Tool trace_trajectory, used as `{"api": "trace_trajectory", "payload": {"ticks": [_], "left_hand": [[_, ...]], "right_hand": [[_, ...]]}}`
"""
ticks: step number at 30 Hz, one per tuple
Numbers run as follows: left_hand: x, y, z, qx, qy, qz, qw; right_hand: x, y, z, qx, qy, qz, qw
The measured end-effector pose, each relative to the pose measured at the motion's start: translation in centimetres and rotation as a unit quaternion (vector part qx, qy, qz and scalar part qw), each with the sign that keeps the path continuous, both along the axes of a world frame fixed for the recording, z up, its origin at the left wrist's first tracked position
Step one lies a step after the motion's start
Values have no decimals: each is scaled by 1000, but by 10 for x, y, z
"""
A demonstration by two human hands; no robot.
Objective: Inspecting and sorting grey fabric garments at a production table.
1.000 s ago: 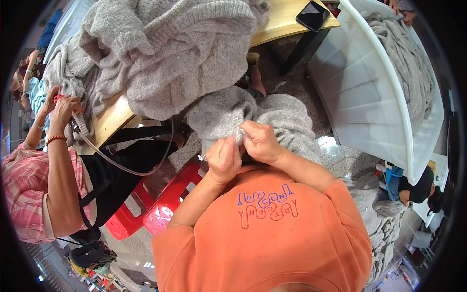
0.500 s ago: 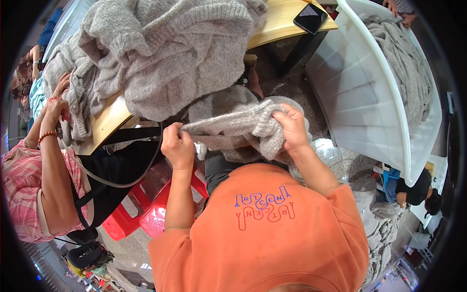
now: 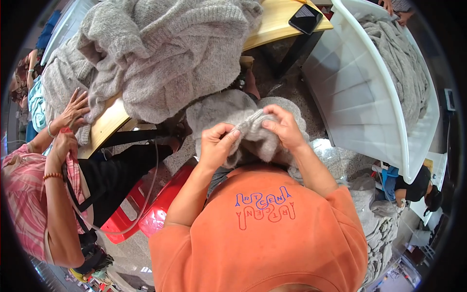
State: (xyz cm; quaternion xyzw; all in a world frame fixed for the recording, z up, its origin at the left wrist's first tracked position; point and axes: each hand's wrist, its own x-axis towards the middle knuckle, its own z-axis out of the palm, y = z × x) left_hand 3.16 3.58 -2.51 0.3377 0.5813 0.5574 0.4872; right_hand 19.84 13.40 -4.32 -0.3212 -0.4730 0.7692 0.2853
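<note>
A grey knitted garment (image 3: 262, 141) lies bunched over my lap. My left hand (image 3: 217, 142) pinches an edge of it between thumb and fingers. Close beside, my right hand (image 3: 283, 127) grips the same edge, so a short gathered stretch of knit runs between the two hands. Folds of the cloth hang below and behind my fingers. Just beyond, a large pile of grey knitwear (image 3: 180, 63) covers the table and droops over its near edge.
A black phone (image 3: 305, 19) lies on the wooden table (image 3: 272, 30). To the right stands a white bin (image 3: 360, 92) holding grey knitwear (image 3: 396, 68). At left a co-worker's hand (image 3: 73, 109) rests on the pile, near a red stool (image 3: 163, 214). More grey cloth (image 3: 379, 238) is heaped behind at right.
My left hand has moved right, close to my right hand, and the stretched edge is now gathered. The co-worker's hands at left have shifted down, one now spread on the pile.
</note>
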Motion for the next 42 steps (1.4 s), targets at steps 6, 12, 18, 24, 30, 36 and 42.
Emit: {"api": "trace_trajectory", "payload": {"ticks": [6, 12, 18, 24, 30, 36, 42], "left_hand": [[8, -6, -7, -15, -36, -21, 999], [6, -15, -9, -65, 187, -7, 980], [13, -16, -12, 85, 323, 46, 941], [10, -19, -11, -9, 122, 21, 992], [4, -22, -13, -65, -85, 0, 994], [-19, -17, 5, 0, -253, 51, 966], [-25, -12, 9, 57, -156, 31, 986]], "right_hand": [[-24, -13, -19, -47, 82, 145, 985], [-33, -31, -17, 29, -8, 76, 997], [-35, -39, -4, 40, 0, 13, 999], [-35, -40, -5, 11, 12, 9, 1000], [-30, -33, -9, -34, 26, 92, 995], [7, -11, -28, 108, -72, 73, 989], [33, -13, -32, 86, -127, 15, 988]]}}
